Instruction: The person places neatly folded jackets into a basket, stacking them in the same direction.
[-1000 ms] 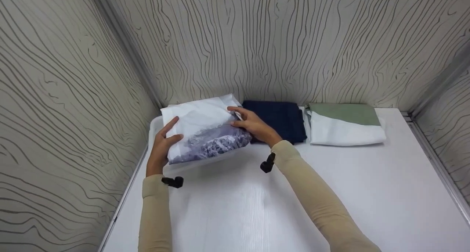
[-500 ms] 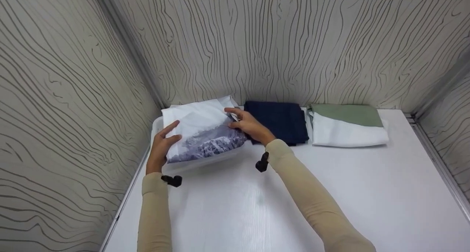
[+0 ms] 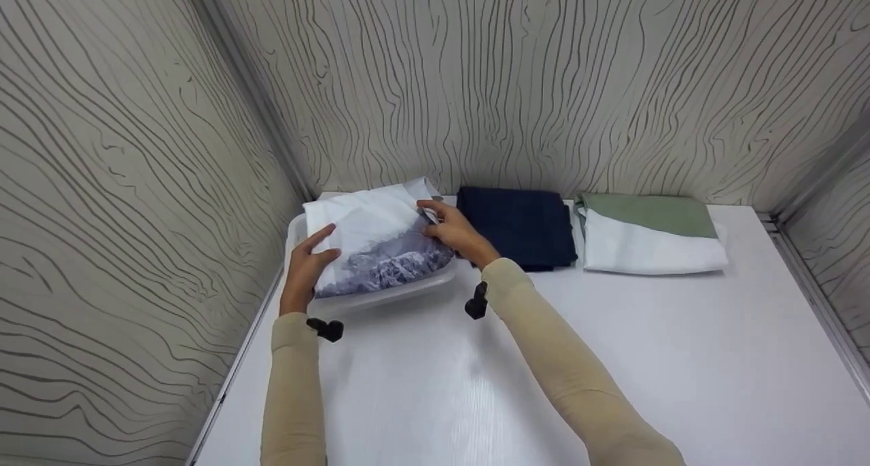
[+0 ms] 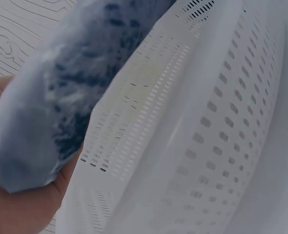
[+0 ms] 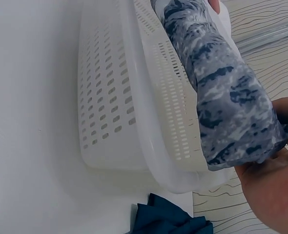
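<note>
A folded garment (image 3: 380, 238), white with a grey-purple mountain print, is held over a white perforated plastic basket (image 3: 387, 297) at the left of the table. My left hand (image 3: 306, 272) grips its left side, thumb and index finger on top and the other fingers mostly hidden. At its right side, my right hand (image 3: 452, 229) pinches the edge. Seen from the left wrist, the garment's rounded fold (image 4: 61, 92) stays above the basket rim (image 4: 183, 112). The right wrist view also shows the fold (image 5: 232, 107) above the basket's inside.
Right of the basket lies a folded navy cloth (image 3: 516, 228). Farther right is a folded green and white cloth (image 3: 652, 235). Wood-patterned panels (image 3: 476, 79) stand behind and to the left of the white table (image 3: 421, 384).
The garment has sunk slightly and shifted a little left relative to the basket, whose front right rim shows more. Both hands keep their hold. The head view has shifted slightly.
</note>
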{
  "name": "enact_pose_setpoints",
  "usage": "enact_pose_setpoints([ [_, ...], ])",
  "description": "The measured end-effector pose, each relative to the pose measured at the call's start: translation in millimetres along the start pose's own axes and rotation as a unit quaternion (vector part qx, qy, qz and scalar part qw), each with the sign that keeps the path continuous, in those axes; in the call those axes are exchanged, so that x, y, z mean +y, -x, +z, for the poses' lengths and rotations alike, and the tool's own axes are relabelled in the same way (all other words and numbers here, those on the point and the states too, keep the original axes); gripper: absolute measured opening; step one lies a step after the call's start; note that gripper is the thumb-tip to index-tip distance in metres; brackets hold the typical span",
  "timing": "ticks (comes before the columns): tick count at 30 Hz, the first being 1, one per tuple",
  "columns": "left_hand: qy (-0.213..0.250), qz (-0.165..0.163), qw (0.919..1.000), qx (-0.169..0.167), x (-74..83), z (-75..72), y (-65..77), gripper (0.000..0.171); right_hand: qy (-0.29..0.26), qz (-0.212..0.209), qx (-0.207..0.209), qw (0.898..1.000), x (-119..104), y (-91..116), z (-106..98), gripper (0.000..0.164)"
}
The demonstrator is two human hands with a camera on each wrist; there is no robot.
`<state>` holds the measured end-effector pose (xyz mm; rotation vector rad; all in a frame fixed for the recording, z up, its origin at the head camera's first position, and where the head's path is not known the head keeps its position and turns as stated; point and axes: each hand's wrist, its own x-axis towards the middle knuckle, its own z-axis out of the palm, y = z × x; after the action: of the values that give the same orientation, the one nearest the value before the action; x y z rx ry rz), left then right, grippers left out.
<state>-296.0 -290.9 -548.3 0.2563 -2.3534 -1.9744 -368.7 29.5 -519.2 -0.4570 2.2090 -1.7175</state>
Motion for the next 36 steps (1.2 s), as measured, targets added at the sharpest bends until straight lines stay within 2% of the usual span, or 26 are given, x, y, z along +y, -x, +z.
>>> enact_pose_setpoints([
  [5, 0.006, -0.001, 0.9999, 0.011, -3.5, 1.7, -1.2, 0.055, -0.011, 0.004, 0.006, 1.0, 4, -3, 6, 0.067],
  [10, 0.01, -0.01, 0.9997, 0.021, -9.0, 6.3, -2.6, 0.052, 0.001, 0.005, 0.02, 1.0, 9, -5, 12, 0.066],
  [16, -0.004, -0.018, 0.9995, 0.027, -18.2, 9.6, -4.6, 0.05, 0.01, 0.007, 0.022, 1.0, 11, -4, 17, 0.067],
  [23, -0.029, -0.031, 0.9987, 0.028, -28.3, 10.6, -5.1, 0.049, 0.002, 0.024, -0.001, 1.0, 18, 0, 21, 0.07],
  [29, -0.059, -0.056, 0.9965, 0.017, -29.4, 11.4, -4.0, 0.05, -0.004, 0.033, -0.019, 0.999, 23, 1, 25, 0.069],
  [31, -0.071, -0.067, 0.9952, 0.009, -28.4, 10.9, -3.8, 0.052, 0.012, 0.039, -0.017, 0.999, 21, 1, 27, 0.067],
  [34, -0.087, -0.086, 0.9924, -0.008, -26.0, 9.7, -2.9, 0.056, 0.089, 0.025, -0.005, 0.996, 17, 0, 30, 0.06],
  [36, -0.102, -0.104, 0.9892, -0.018, -24.0, 8.9, -1.6, 0.059, 0.148, 0.01, 0.007, 0.989, 14, -1, 32, 0.055],
])
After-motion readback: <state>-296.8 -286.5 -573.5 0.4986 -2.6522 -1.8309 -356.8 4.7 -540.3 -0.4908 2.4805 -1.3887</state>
